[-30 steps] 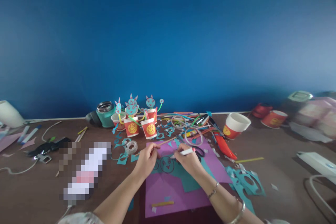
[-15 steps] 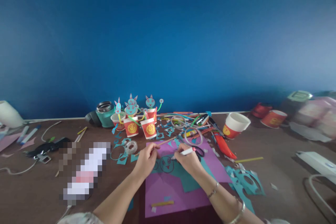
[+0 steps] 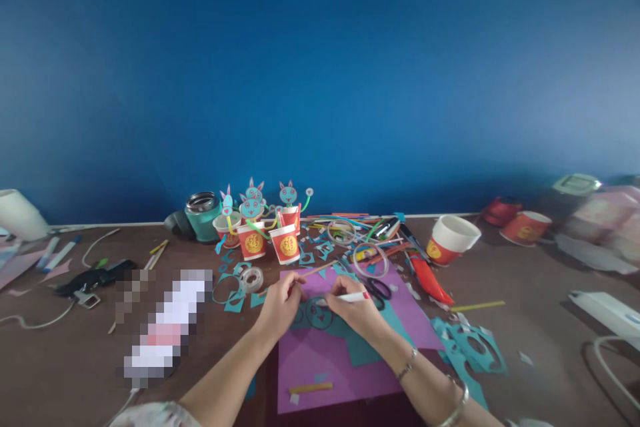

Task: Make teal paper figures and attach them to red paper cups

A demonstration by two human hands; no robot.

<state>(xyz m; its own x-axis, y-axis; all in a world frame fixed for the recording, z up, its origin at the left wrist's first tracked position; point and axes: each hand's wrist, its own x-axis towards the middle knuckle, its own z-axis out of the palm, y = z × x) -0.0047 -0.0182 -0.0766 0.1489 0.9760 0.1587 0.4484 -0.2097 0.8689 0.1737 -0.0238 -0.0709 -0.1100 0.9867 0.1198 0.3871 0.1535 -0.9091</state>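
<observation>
Marker [image 3: 354, 297] white, red-ended; teal paper [image 3: 367, 348] bears round drawn face [image 3: 318, 315].

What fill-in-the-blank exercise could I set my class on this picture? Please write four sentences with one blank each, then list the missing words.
1. The right hand holds a white marker whose back end is ____.
2. The teal paper lies on a larger ____ sheet.
3. The wall behind the table is ____.
4. In the picture, the teal bottle stands to the ____ of the cups with paper faces.

Missing words: red; purple; blue; left.
</observation>
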